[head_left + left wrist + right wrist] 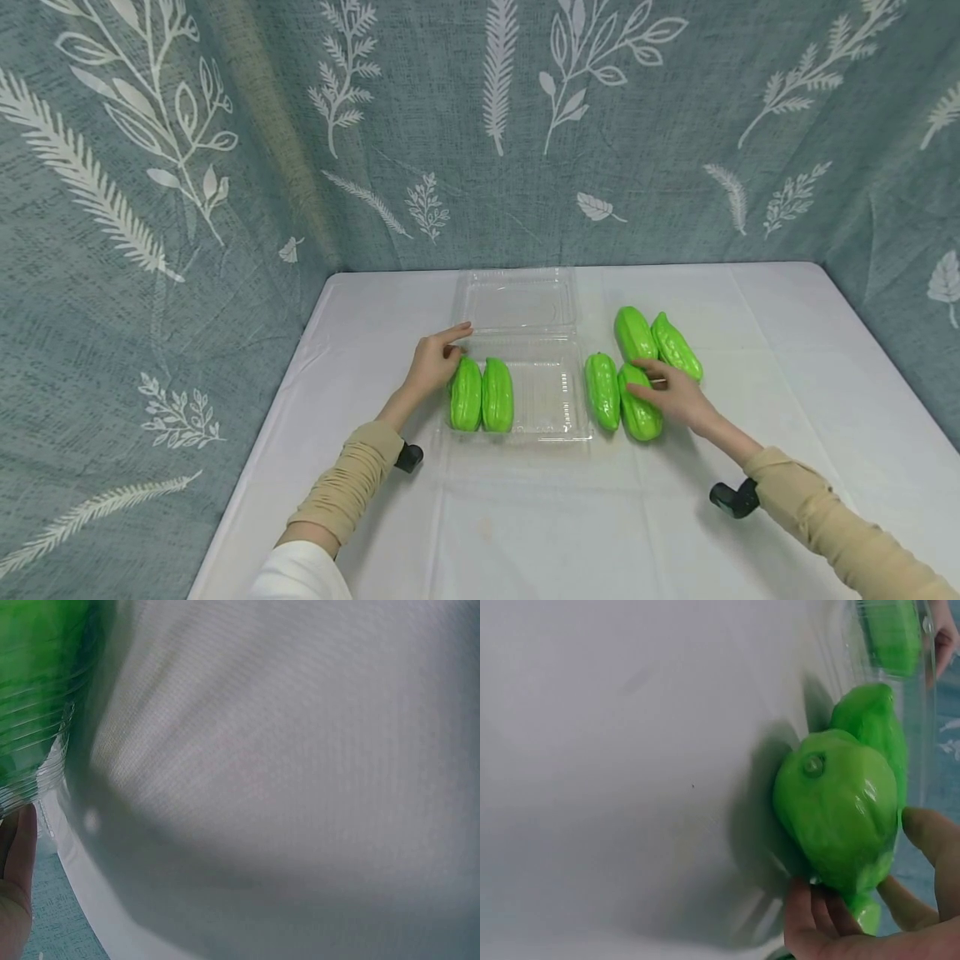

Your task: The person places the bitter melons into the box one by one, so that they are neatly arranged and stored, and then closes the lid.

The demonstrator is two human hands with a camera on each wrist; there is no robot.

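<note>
A clear plastic container lies with its lid folded back. Two shiny green bitter melons lie side by side in its left part. At the container's back left corner, my left hand holds the rim; in the left wrist view only part of this hand shows against the ribbed wall. My right hand grips a green bitter melon on the table, thumb on one side and fingers on the other. Another melon lies between it and the container.
Behind the right hand lie two more green bitter melons, one slanting. A white cloth covers the table. Blue-grey curtains with white leaf prints hang at the back and sides.
</note>
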